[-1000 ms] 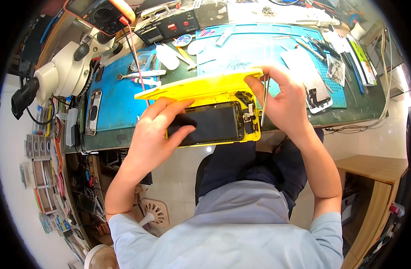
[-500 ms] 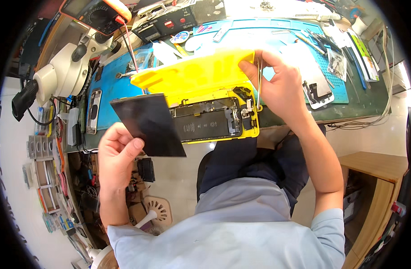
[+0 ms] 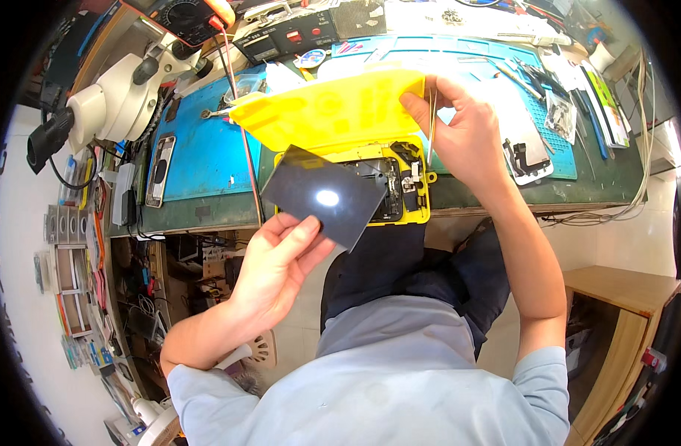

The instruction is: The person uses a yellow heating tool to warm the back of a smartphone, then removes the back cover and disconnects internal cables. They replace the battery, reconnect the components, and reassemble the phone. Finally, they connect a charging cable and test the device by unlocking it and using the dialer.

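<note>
In my left hand (image 3: 281, 260), pinched along its lower left edge, is a black glass phone screen (image 3: 303, 182) with a bright light reflected in it. It is tilted over the left part of an open yellow case (image 3: 422, 212). In the case lies an opened phone (image 3: 394, 178) with its inner parts bare, partly hidden behind the screen. My right hand (image 3: 463, 126) pinches the right corner of the raised yellow lid (image 3: 333, 108). A pair of thin metal tweezers (image 3: 432, 123) is also held in that hand, pointing down beside the case.
A blue work mat (image 3: 206, 163) covers much of the green bench. A microscope (image 3: 110, 104) and a phone frame (image 3: 160, 171) are at the left. A multimeter (image 3: 188, 18) with a red lead stands behind. A white phone screen (image 3: 530, 160) and small tools lie right.
My left hand has moved right with the phone screen and turned it, so it now catches the light. My right hand has stayed at the lid with the tweezers.
</note>
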{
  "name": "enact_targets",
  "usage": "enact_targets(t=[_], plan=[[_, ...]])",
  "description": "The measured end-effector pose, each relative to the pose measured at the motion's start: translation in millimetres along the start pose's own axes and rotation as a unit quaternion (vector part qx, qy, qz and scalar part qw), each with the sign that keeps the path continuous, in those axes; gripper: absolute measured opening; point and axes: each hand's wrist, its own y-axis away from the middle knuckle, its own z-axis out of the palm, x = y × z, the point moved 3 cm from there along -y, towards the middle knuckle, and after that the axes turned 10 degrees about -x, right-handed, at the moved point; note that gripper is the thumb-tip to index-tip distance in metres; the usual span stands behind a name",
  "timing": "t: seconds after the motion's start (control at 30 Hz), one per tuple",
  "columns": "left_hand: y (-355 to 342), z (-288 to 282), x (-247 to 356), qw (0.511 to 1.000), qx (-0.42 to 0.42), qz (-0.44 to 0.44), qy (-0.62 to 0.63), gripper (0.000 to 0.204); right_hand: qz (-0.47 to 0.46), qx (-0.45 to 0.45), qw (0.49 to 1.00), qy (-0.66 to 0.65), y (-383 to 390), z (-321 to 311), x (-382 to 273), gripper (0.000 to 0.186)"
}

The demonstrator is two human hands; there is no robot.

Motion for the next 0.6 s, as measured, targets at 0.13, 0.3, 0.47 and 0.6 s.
enact_targets(t=[0.13,0.3,0.47,0.6], plan=[[-11,10,-3,1.0,0.011,0.016,0.008,0.014,0.018,-0.018,1.0,-0.001,-1,-2,-1,0.04],[-8,23,-1,0.999,0.023,0.009,0.028,0.028,0.017,-0.032,0.999,-0.003,-3,-3,-4,0.04],[11,43,8,0.997,-0.05,-0.051,0.035,0.039,0.032,-0.045,0.998,0.018,-2,-5,-1,0.04],[20,39,14,0.989,-0.11,-0.096,-0.035,0.045,0.018,-0.037,0.999,0.019,-3,-5,0,0.041]])
